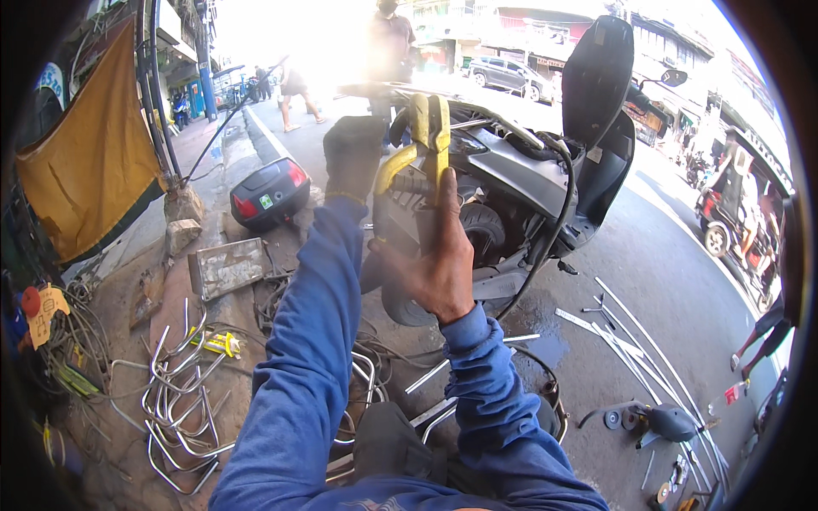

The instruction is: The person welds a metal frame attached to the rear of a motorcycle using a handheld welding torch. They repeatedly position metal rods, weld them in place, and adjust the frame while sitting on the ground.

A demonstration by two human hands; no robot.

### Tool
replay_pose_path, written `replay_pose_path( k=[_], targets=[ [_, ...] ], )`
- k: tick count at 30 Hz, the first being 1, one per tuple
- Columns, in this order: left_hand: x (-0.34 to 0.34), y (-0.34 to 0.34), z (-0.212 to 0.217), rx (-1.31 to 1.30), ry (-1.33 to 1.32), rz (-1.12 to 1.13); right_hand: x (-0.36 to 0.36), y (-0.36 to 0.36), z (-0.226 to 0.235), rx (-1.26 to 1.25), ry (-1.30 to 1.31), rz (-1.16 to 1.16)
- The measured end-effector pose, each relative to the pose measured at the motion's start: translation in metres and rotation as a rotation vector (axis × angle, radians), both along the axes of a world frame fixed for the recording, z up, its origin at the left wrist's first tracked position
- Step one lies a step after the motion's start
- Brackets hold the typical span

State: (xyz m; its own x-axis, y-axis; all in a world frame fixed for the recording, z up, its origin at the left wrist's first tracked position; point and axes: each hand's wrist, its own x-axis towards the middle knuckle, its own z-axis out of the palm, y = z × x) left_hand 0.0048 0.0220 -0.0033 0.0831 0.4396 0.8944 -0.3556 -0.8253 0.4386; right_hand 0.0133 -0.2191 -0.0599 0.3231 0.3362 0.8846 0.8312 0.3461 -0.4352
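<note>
Fingers of the right hand (439,264) clamp yellow-handled pliers (422,145); the gloved left hand (354,157) grips the scooter (511,170).

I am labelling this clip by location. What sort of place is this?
Probably a roadside repair spot: a partly stripped scooter stands on the street, with bent metal rods and an angle grinder on the ground.

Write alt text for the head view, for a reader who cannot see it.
A bare right hand grips yellow-handled metal pliers raised toward the rear of a grey scooter with its black seat tipped up, while the dark-gloved left hand reaches alongside. Bent chrome metal rods lie on the pavement at left, straight ones at right.
</note>
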Motion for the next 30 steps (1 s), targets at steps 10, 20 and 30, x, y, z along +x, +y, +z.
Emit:
replay_pose_path(
  k=[10,20,30],
  targets=[
    [-0.003,-0.007,0.004,-0.100,-0.004,-0.036,-0.001,-0.003,0.000,-0.009,0.004,-0.025],
    [-0.011,-0.026,0.009,-0.154,0.050,-0.005,0.001,-0.001,-0.004,-0.036,0.067,0.023],
    [-0.028,-0.052,-0.004,-0.464,0.049,-0.103,0.013,-0.026,-0.021,0.029,0.001,-0.046]
  ],
)
